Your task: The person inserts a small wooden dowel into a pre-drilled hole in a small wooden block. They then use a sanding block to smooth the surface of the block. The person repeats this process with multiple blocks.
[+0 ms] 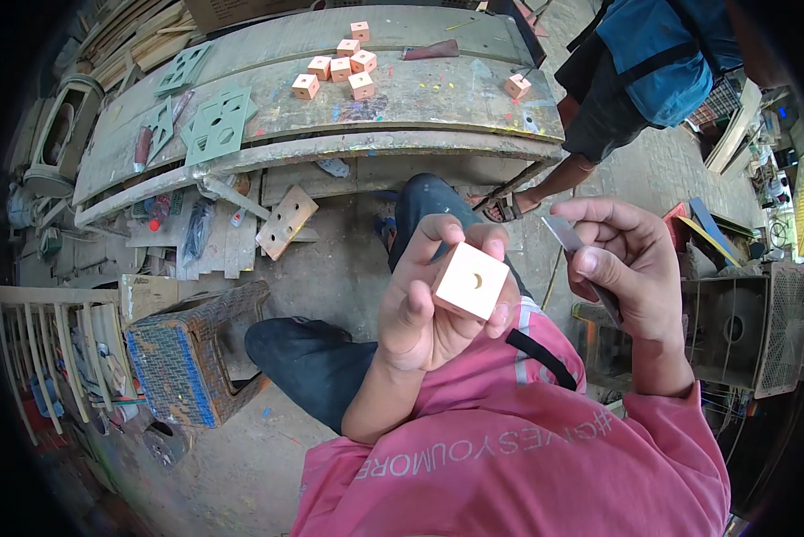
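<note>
My left hand (411,313) grips a pale wooden cube (470,279) from below and behind, and a hole shows in the face turned up to me. Apart from it, over to the right, my right hand (630,268) pinches a thin flat grey metal strip (585,264) that looks like a blade, between thumb and fingers; its lower part is partly covered by the thumb. On the workbench ahead stand several similar wooden cubes with holes, grouped around one cube (340,69). A single cube (517,86) stands apart near the bench's right end.
The paint-stained bench (268,112) also carries pale green stencil sheets (216,125) and a dark reddish tool (431,51). A blue and brown crate (182,358) stands on the floor to the left. Another person (599,107) stands at the bench's right end. A metal box (733,327) sits far right.
</note>
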The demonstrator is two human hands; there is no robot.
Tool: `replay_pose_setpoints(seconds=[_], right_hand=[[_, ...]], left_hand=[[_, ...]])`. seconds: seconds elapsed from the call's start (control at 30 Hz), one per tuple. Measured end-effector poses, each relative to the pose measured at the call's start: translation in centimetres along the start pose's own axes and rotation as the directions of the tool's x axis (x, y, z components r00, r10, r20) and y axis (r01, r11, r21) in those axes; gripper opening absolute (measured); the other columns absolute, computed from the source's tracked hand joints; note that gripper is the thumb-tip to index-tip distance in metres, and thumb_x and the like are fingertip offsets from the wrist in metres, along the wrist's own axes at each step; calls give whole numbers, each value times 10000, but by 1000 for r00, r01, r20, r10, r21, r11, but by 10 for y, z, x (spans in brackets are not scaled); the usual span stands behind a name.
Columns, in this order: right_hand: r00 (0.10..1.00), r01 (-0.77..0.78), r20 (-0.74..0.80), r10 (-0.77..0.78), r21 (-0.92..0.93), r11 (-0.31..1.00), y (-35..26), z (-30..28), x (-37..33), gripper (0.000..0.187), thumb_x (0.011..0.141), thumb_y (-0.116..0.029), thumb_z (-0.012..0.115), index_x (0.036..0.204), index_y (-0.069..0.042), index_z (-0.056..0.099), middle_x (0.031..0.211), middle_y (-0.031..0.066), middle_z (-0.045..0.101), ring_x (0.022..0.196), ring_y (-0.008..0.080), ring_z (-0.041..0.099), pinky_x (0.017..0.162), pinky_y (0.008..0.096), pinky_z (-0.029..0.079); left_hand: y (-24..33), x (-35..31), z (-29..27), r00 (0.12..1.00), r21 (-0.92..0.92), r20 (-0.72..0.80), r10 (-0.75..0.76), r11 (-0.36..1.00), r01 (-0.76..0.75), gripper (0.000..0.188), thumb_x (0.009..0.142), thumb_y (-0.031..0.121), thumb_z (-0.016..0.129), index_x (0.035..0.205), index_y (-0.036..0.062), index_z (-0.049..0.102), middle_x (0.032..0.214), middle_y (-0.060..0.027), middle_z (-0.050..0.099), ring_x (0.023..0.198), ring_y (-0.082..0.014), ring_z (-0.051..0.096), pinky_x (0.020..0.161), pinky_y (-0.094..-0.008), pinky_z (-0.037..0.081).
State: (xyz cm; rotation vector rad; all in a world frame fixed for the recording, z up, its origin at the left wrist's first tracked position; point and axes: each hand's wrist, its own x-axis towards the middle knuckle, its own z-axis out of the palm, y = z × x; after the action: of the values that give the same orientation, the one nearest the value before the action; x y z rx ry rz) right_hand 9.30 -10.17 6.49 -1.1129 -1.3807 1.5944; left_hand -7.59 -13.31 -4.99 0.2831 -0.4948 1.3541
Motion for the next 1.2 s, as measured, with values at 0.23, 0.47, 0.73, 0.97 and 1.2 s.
replay_pose_setpoints(seconds=[0.23,0.47,0.73,0.97,1.2], right_hand=[[996,-41,82,33,93,995,-4,-5,1,318,832,4,665,1119,101,572,909,135,680,779,112,648,704,215,532],[997,-37,77,30,93,995,-2,-4,1,319,828,15,664,1118,108,568,948,150,678,819,125,654,731,228,540],[996,-48,77,41,84,995,-1,-5,0,322,822,15,671,1116,101,573,961,151,675,838,121,649,743,225,535],[997,-35,71,28,93,995,-2,-3,0,321,819,11,678,1111,97,575,959,151,674,847,126,647,759,233,532],[997,-31,74,24,102,994,0,-5,1,323,817,10,681,1109,98,575,949,144,674,845,127,646,762,240,530]], left_hand=[[1,1,3,999,-120,29,-16,993,20,569,877,254,648,1325,77,345,1236,-170,363,1116,-398,521,931,-436,494],[0,2,-8,998,39,46,50,998,-52,444,910,362,587,1288,170,457,1206,-79,446,1169,-318,470,971,-420,412],[0,-1,-7,998,-56,-59,22,998,-25,510,809,257,731,1229,147,465,1189,-125,451,1073,-318,512,909,-356,471],[-2,-1,-6,995,-27,-92,37,999,-40,535,793,250,747,1218,136,442,1196,-132,455,1078,-329,526,907,-353,484],[-2,1,3,995,-71,-89,39,996,-45,429,871,221,651,1218,112,424,1171,-189,432,1101,-416,546,900,-409,545]])
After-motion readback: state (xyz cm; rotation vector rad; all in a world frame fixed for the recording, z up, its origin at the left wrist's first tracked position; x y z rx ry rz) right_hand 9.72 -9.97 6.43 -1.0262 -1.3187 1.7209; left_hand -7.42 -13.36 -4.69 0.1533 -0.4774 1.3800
